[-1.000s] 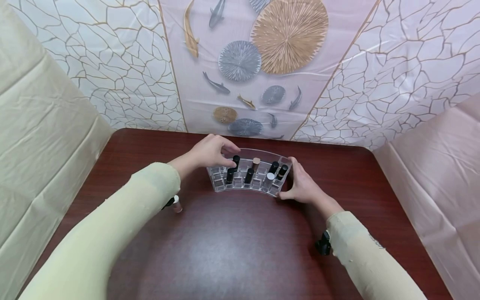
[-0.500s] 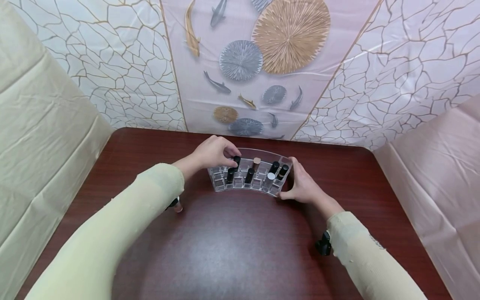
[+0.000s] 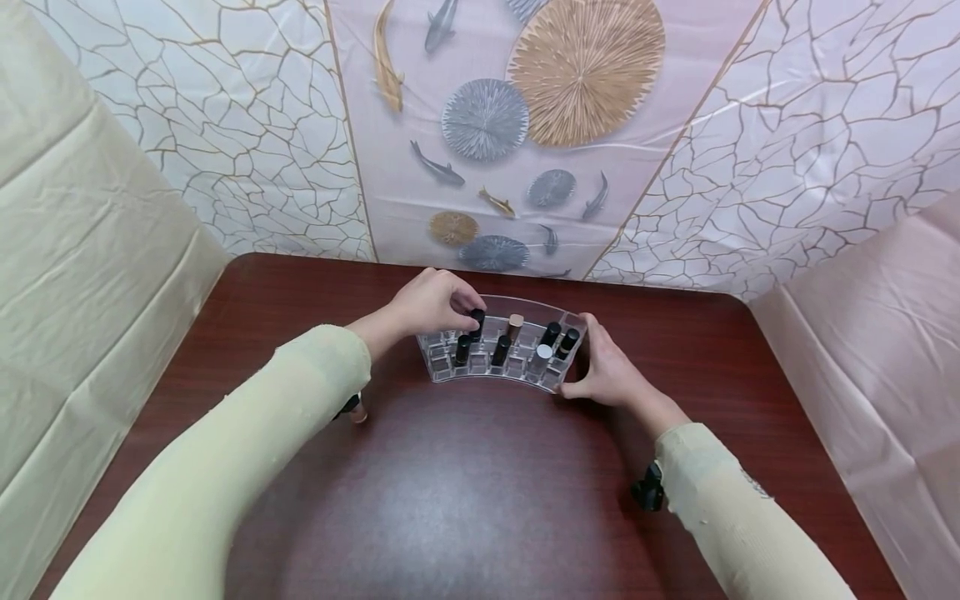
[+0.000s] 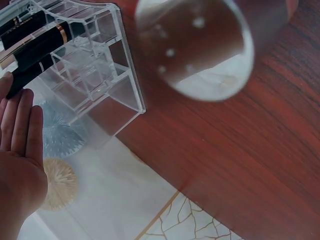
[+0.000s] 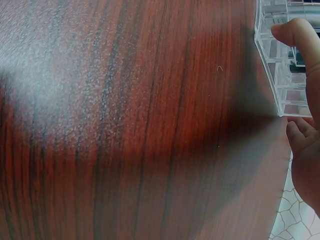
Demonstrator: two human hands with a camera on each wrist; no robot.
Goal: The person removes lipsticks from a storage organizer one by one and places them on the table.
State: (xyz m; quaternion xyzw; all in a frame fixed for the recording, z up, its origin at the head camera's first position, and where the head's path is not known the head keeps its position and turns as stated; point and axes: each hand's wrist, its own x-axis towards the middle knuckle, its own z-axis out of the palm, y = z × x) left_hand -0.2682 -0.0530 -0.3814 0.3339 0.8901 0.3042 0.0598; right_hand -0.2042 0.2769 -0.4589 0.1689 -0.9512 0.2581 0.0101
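Left hand (image 3: 438, 305) pinches a smooth black tube (image 3: 478, 317), fingers closed to its width, at the clear rack's (image 3: 536, 309) left half; right hand (image 3: 611, 371) grips the rack's right end. I'd brace that end and move the tube straight, no tilting. Rack's hard see-through plastic, fan-curved, on a woodgrain counter (image 3: 420, 500).

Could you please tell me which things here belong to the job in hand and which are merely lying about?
Seemingly in the job: left hand; black tube it pinches; right hand; rack it grips; other tubes in the rack.

Seemingly just around: loose tube on the table, held by neither hand; backdrop.
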